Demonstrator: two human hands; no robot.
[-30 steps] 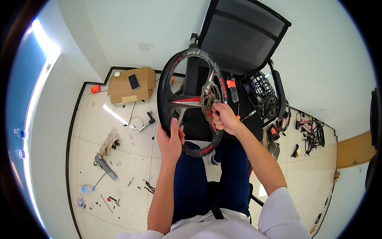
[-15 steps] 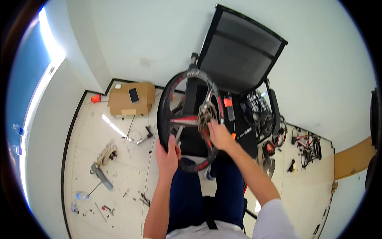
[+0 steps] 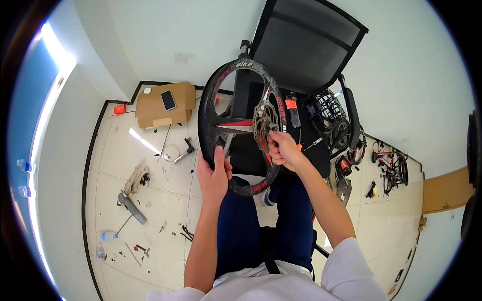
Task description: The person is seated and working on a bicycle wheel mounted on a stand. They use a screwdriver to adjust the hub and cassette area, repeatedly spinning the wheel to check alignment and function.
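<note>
My left hand grips the lower left of a black wheel with red-and-white spokes, held upright over a black mesh chair. My right hand is closed at the hub, just below the centre of a silver brake rotor; what its fingers pinch is too small and hidden to name. On the seat right of the wheel lie a dark item with an orange band, an orange-handled screwdriver and a black net.
A cardboard sheet bears a phone. Metal parts, small tools and water bottles lie on the floor at left. Red-and-black bike frames lie along the right wall. A blue window is at far left.
The view dipped and came back, so the scene shifted down, then up. Both hands remain on the wheel, with my right hand still at the hub, its fingers slightly moved.
</note>
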